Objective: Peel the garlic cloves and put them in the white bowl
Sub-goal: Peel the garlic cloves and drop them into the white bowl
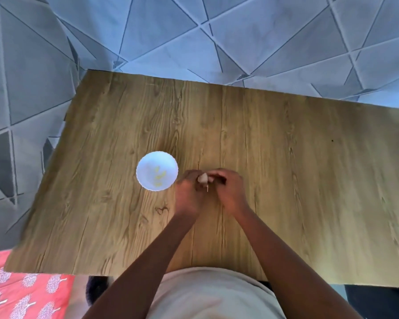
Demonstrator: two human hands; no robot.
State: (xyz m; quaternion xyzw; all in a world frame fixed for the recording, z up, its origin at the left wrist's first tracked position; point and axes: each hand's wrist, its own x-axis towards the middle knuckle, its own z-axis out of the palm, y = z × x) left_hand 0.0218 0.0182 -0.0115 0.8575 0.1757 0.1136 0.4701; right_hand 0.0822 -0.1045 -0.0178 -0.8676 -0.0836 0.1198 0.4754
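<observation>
At the far left, a red patterned cloth (21, 293) shows below the table's near-left corner, and grey floor tiles (32, 65) with dark triangle lines run along the left and far edges. The wooden table (309, 180) lies tilted across the view, its left edge slanting down toward the cloth; the left part of the top is bare wood with free room all the way to that edge. The white bowl (157, 170) stands left of centre, well in from every edge, and holds a few pale yellow peeled cloves (158, 176) on its bottom (three or four, too blurred to count surely). Just right of the bowl, near its rim but not touching it, the left hand (189, 192) and the right hand (228, 189) meet above the table, fingers curled, both pinching one garlic clove (202, 178) between them; a thin pale strip, likely skin, hangs beneath it. Both forearms reach in from the near edge over a light shirt (207, 295). Right of the hands the top is open wood to the right border, with one small dark speck (332, 140)
</observation>
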